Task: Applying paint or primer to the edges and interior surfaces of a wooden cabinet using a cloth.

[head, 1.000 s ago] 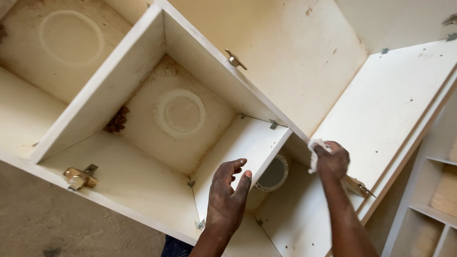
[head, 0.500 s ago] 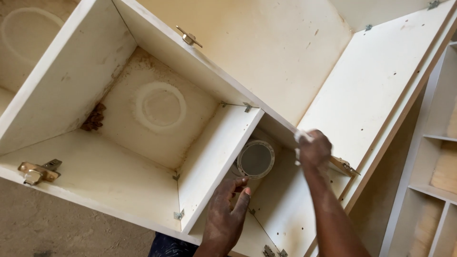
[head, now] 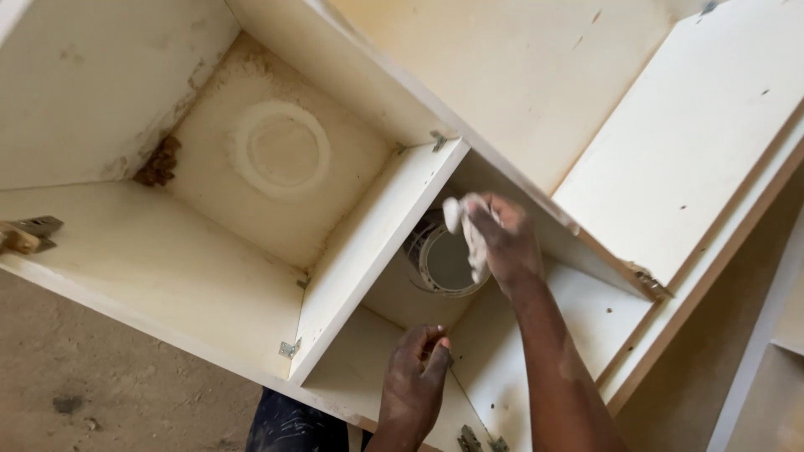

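The cloth pinched in the right hand's fingers is white. Just below them, the round can shows a white rim and grey inside. The cabinet is cream, with a brown stain.

A brown stain, metal hinge and dusty floor.
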